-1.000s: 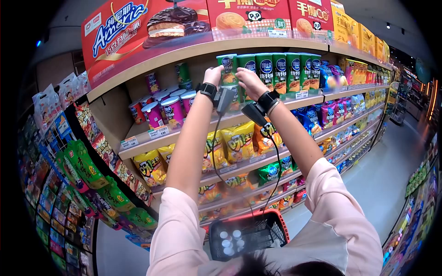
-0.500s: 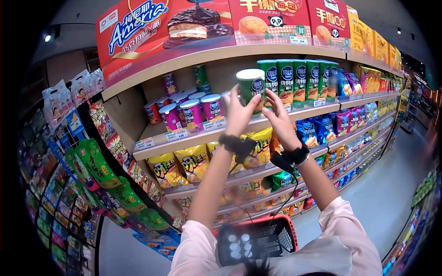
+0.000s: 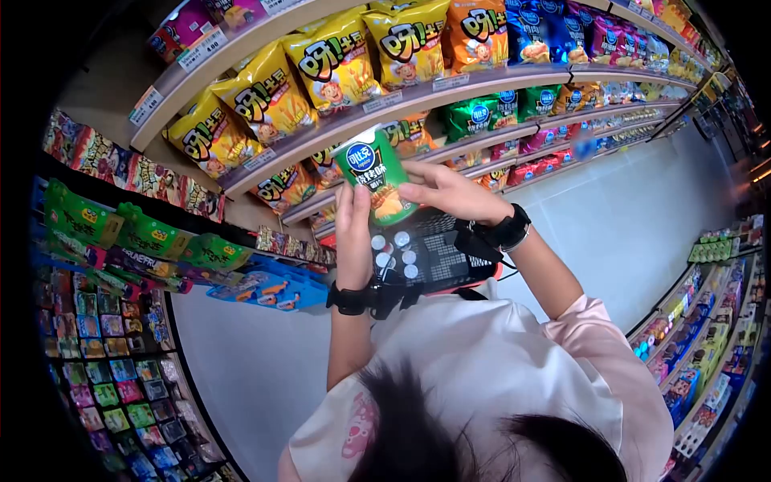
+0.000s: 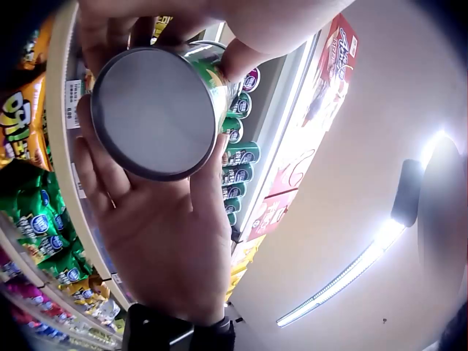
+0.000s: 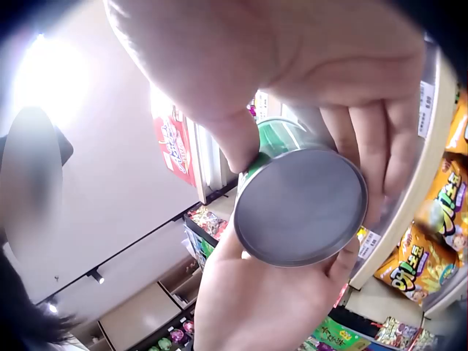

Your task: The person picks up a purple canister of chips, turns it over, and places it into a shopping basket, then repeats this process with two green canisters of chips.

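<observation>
Thumbs pressed to its printed front, I'm holding a green can (image 3: 377,173) between both hands, and it's tilted, label up towards my head. My left hand (image 3: 354,237) curls round one side, fingers partly bent; my right hand (image 3: 451,195) wraps the other, just as partly closed, thumb across the label. Round the can's far end, both wrist views catch a flat grey base (image 4: 155,113). Black bands (image 3: 351,300) circle my wrists. Below the can sits a black basket (image 3: 444,251), round pale tops (image 3: 385,260) showing inside it. Out past my hands, yellow bags (image 3: 333,63) line a shelf, an orange bag (image 3: 479,36) beside them, with green bags (image 3: 472,115) lower down. Off to my left hang green packets (image 3: 150,233).
</observation>
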{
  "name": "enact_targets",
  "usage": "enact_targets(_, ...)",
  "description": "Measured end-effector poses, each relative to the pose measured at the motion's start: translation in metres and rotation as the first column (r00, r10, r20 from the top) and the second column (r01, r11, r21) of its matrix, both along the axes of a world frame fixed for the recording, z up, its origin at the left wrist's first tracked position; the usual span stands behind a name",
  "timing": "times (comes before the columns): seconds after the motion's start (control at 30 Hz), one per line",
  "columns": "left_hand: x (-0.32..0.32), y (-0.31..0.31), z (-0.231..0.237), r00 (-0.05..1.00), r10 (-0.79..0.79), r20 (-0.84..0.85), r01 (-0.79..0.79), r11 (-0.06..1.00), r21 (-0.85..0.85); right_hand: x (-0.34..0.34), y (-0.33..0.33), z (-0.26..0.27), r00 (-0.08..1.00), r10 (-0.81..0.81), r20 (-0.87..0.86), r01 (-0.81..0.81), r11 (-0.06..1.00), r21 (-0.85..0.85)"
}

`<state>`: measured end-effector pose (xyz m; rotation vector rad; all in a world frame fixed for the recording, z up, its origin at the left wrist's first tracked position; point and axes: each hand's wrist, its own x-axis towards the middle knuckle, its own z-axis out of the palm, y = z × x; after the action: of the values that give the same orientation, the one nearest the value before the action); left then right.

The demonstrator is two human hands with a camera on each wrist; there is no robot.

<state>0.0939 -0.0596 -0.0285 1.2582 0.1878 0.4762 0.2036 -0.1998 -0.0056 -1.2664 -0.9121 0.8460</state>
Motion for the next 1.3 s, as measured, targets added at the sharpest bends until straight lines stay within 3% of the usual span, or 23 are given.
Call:
enact_targets(0.13, -0.018, -0.006, -0.011, 0.993, -0.017, -0.117, 0.01, 0.998, -0.058, -0.015, -0.008, -0.01, 0.99, 0.02, -0.137, -0.023, 1.0, -0.018)
enact_targets(0.23, -0.022, -0.007, -0.017, 0.992, 0.021, -0.124, -0.023, 1.0, -0.013, -0.02, -0.011, -0.015, 0.987, -0.003, -0.162, -0.003, 0.999, -0.04)
enact_targets(0.33, -0.027, -0.01, -0.015, 0.994, 0.046, -0.103, -0.056, 0.994, -0.089, -0.027, -0.007, -0.017, 0.987, -0.013, -0.16, 0.014, 1.0, 0.006)
enact_targets(0.43, -0.031, -0.019, -0.007, 0.982, 0.181, -0.048, -0.183, 0.982, -0.044, -0.035, -0.006, -0.013, 0.985, -0.03, -0.17, 0.038, 0.998, 0.046)
enact_targets(0.47, -0.032, -0.023, -0.002, 0.97, 0.245, -0.008, -0.243, 0.966, 0.088, -0.04, -0.005, -0.016, 0.985, -0.061, -0.163, 0.073, 0.995, 0.069)
enact_targets(0.57, -0.032, -0.024, -0.004, 0.934, 0.349, 0.071, -0.355, 0.897, 0.264, -0.048, 0.0, -0.031, 0.976, -0.145, -0.162, 0.16, 0.984, 0.083)
enact_targets(0.63, -0.038, -0.022, -0.004, 0.945, 0.325, 0.017, -0.317, 0.908, 0.275, -0.054, 0.001, -0.036, 0.955, -0.199, -0.22, 0.218, 0.974, 0.066)
enact_targets(0.8, -0.052, -0.017, -0.014, 0.966, 0.221, -0.13, -0.205, 0.97, 0.128, -0.064, 0.004, -0.037, 0.904, -0.277, 0.326, 0.317, 0.945, -0.076)
enact_targets(0.93, -0.06, -0.006, -0.017, 0.972, 0.202, -0.118, -0.2, 0.979, 0.027, -0.064, 0.008, -0.053, 0.98, -0.17, -0.102, 0.178, 0.981, 0.073)
enact_targets(1.1, -0.067, -0.001, -0.027, 0.977, 0.201, -0.064, -0.205, 0.977, -0.056, -0.069, 0.016, -0.059, 0.955, -0.169, -0.245, 0.185, 0.982, 0.044)
enact_targets(1.2, -0.063, -0.006, -0.037, 0.971, 0.237, -0.04, -0.236, 0.971, 0.027, -0.076, 0.014, -0.06, 0.943, -0.205, -0.263, 0.215, 0.977, 0.007)
enact_targets(1.3, -0.058, -0.004, -0.047, 0.978, 0.176, -0.112, -0.168, 0.983, 0.079, -0.073, 0.009, -0.071, 0.927, -0.252, -0.279, 0.263, 0.965, 0.005)
